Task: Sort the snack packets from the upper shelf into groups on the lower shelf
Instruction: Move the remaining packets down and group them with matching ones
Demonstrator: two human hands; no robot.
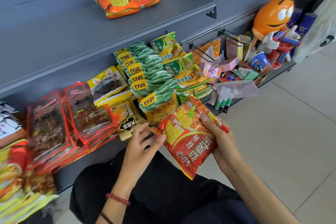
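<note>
Across the top, a grey upper shelf [72, 29], bare but for a small pile of orange packets [125, 0] toward its right end. To the right, pale tiled floor [291, 132]. Beneath the upper one, the lower shelf [98, 156], covered in groups laid side by side: red-edged packets [54, 123] with dark contents fanned out at the left, then a yellow packet [109, 85] leaning over a brown-gold packet [127, 120], then an overlapping row of green packets [145, 71] with yellow labels, then green-and-yellow noodle packets [181, 67] stacked at the right end. Further right, past the shelf end, an orange figure [272, 16] with white gloves standing among small boxes and cups.

In front of the lower shelf, clear of it and above the lap, a red packet [189, 138] held tilted between both hands, just beside the green row's nearest packet. Right hand [220, 138] wrapped round the packet's right side, thumb on top, fingers underneath. Left hand [143, 143] pinching the packet's left edge, fingertips close to the brown-gold packet; contact there unclear. On the left wrist, a red bead bracelet [118, 199].
</note>
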